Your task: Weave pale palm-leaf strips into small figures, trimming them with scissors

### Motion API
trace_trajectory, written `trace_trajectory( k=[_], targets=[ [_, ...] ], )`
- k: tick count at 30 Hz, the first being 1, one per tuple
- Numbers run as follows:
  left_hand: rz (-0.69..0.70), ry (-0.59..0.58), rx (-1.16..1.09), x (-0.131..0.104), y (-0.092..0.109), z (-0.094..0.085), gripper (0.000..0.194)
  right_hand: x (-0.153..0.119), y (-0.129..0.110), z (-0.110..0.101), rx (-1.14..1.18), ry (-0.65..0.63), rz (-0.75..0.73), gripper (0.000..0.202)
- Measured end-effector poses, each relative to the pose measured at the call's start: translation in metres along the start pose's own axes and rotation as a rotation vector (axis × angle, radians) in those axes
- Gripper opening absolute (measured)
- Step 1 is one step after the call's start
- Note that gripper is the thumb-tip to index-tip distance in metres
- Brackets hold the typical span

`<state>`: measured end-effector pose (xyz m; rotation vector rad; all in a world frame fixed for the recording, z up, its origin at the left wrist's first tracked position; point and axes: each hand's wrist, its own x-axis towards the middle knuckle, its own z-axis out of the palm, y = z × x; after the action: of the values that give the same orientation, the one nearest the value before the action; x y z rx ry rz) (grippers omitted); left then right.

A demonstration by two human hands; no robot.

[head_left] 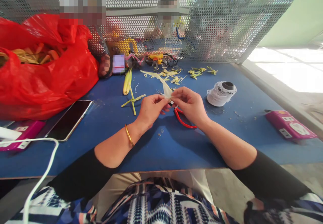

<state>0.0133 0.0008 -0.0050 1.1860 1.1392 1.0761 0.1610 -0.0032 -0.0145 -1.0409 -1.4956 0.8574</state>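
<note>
My left hand (151,108) and my right hand (188,101) meet above the middle of the table, both closed in a pinch on a pale husk strip (167,90). The strip's wide end shows above the fingertips; its lower end is hidden between them. Below my right hand lies a pair of red-handled scissors or pliers (182,120), its head covered by the hand. Left of my left hand rests a cross of knotted green strips (133,100). Behind it is a folded yellow-green husk (127,81). Pale scraps (174,73) are scattered beyond my hands.
A cone of white thread (221,94) stands at right, near a magenta power strip (290,124). A red plastic bag (47,82) of husks fills the left, with a phone (69,120) and white cable (41,175) before it. A perforated metal screen (214,25) closes the back; people sit beyond.
</note>
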Motion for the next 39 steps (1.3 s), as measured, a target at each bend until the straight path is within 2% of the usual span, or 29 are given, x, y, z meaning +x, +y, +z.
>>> trace_trajectory(
  k=[8,12,16,20,24,30,36,39],
  targets=[
    [-0.139,-0.026,-0.182,0.0002,0.0019,-0.0020,0.015,-0.0024,-0.0022,-0.0013,-0.243,0.027,-0.141,0.004],
    [-0.186,-0.017,-0.204,-0.0003,0.0027,-0.0021,0.014,-0.0029,-0.0007,-0.0013,-0.270,0.040,-0.178,0.007],
    [-0.162,-0.022,-0.246,0.0004,0.0007,-0.0029,0.006,-0.0028,0.0015,-0.0014,-0.248,0.046,-0.154,0.008],
    [-0.136,-0.018,-0.265,0.0001,-0.0010,-0.0030,0.010,-0.0019,0.0034,-0.0009,-0.186,0.051,-0.086,0.006],
    [-0.093,-0.004,-0.231,-0.0014,-0.0007,-0.0011,0.009,-0.0005,0.0044,-0.0005,-0.069,0.049,-0.024,0.009],
    [-0.012,0.016,-0.134,-0.0027,-0.0002,0.0011,0.009,0.0009,0.0040,-0.0014,-0.021,0.017,0.064,0.012],
    [-0.023,0.030,-0.060,-0.0017,0.0004,0.0001,0.017,0.0016,0.0050,-0.0014,-0.053,-0.024,0.047,0.011],
    [-0.014,0.046,-0.077,-0.0008,-0.0019,0.0005,0.013,0.0013,0.0065,-0.0010,-0.049,-0.006,0.039,0.011]
  ],
)
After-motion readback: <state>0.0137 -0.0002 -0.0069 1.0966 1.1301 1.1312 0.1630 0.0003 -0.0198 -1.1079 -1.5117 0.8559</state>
